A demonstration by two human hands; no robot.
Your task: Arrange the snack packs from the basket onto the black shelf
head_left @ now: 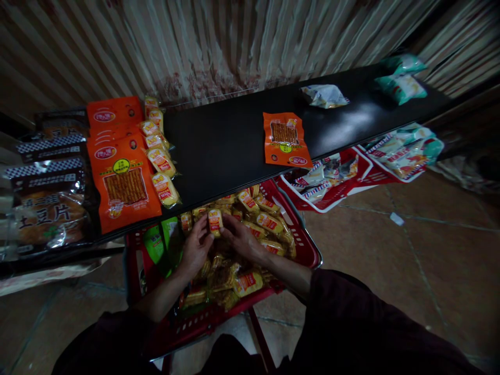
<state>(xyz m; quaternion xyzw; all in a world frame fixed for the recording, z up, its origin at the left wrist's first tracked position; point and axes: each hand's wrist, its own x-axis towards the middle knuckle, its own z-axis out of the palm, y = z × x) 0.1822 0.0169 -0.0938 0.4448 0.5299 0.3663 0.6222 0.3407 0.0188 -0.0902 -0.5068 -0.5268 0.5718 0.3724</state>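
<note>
Between my two hands, over the red shopping basket (308, 250), is a small wrapped cracker pack (215, 223) with a red and white label. My left hand (197, 245) grips its left side with thumb and fingers. My right hand (242, 237) is at its right edge, fingers bent against it, some of them hidden. Below lie many similar yellow cracker packs (250, 283) in clear wrapping, heaped in the basket. Green packets (162, 242) stand at the basket's left side.
A long black shelf (219, 140) runs behind the basket. On it are a row of cracker packs (160, 159), orange snack bags (125, 182), dark bags (50, 203), a lone orange bag (287, 139), a white bag (325, 96) and teal bags (402, 87). More red baskets (332, 200) hold bags at right.
</note>
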